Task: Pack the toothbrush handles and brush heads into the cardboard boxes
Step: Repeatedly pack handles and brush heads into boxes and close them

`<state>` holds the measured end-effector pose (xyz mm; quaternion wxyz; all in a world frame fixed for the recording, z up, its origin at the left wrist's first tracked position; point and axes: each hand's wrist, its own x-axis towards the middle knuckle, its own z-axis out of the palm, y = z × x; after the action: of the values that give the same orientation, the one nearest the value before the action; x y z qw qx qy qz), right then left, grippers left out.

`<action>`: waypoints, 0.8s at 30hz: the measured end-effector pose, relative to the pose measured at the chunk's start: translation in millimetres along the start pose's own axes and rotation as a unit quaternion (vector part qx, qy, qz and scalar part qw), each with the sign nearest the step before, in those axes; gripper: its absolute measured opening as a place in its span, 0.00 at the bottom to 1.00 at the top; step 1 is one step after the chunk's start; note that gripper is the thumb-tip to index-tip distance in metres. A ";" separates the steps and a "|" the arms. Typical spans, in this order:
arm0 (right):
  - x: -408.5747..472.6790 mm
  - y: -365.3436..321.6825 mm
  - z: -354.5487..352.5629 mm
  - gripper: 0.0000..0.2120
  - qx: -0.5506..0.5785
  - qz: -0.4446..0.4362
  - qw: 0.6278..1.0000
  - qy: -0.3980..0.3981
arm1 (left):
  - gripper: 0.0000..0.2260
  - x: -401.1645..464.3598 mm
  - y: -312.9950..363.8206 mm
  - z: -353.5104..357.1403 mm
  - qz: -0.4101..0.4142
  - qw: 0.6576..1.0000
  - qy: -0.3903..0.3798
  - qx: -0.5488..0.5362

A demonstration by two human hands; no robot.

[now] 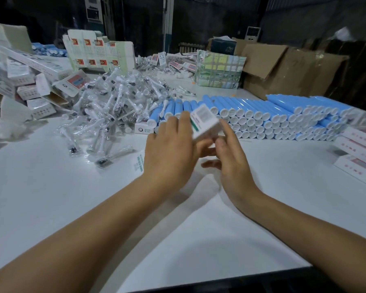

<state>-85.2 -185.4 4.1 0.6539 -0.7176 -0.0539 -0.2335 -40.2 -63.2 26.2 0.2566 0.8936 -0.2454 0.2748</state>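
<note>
Both hands hold a small white cardboard box (204,121) above the white table (72,197): the left hand (169,153) has fingers and thumb curled round its near end, the right hand (230,157) pinches its other side. It looks light and easily crushed, best held by the edges (whether anything is inside cannot be told). Blue toothbrush handles (283,117) lie stacked just behind, bagged brush heads (114,106) heaped to the left.
</note>
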 end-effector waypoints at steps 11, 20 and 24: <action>-10.9 10.8 14.1 0.34 -0.325 -0.034 0.936 -0.134 | 0.23 -1.1 -10.0 0.7 -0.495 0.493 0.012 -0.715; -3.8 12.7 8.6 0.24 -0.356 -0.075 0.930 -0.053 | 0.22 -5.6 -7.8 5.4 -0.450 0.478 -0.009 -0.755; -1.4 9.8 0.7 0.25 -0.371 -0.092 0.923 -0.053 | 0.18 -6.2 -8.0 9.1 -0.414 0.507 -0.037 -0.755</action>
<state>-82.5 -185.8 -5.5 0.3132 -0.9119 -0.0637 -0.2573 -36.7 -60.9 13.3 0.9094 0.3713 0.0282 -0.1855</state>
